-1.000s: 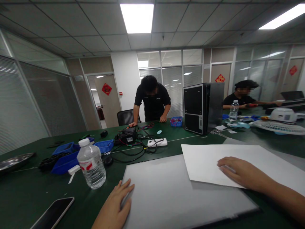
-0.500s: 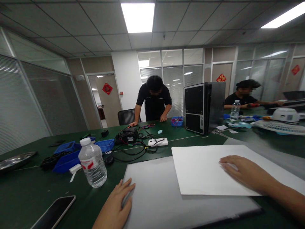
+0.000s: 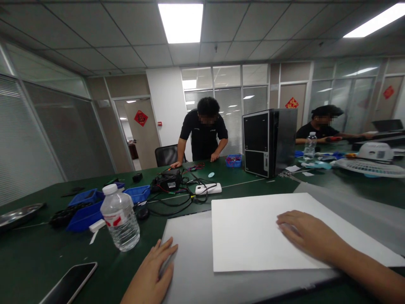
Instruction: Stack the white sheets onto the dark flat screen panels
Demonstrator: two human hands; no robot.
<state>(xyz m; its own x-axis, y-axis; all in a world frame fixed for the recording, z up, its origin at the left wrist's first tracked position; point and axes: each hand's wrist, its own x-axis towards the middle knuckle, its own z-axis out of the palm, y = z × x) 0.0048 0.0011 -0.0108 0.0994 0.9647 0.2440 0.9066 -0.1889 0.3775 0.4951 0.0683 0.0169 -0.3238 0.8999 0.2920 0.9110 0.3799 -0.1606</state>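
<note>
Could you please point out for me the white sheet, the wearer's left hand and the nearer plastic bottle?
White sheet (image 3: 248,234): head view, on its bare part left of the other hand.
Left hand (image 3: 152,268): head view, on the back of the hand.
Nearer plastic bottle (image 3: 120,221): head view, mid-body.

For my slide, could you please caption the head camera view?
Right hand on a white sheet overlapping a grey panel, left hand at the panel's edge.

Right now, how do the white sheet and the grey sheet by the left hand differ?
The white sheet is brighter; the grey sheet is duller. The white sheet lies on top; the grey sheet is partly covered. The right hand is on the white sheet; the left hand is at the grey sheet's left edge. Both have straight edges.
</note>
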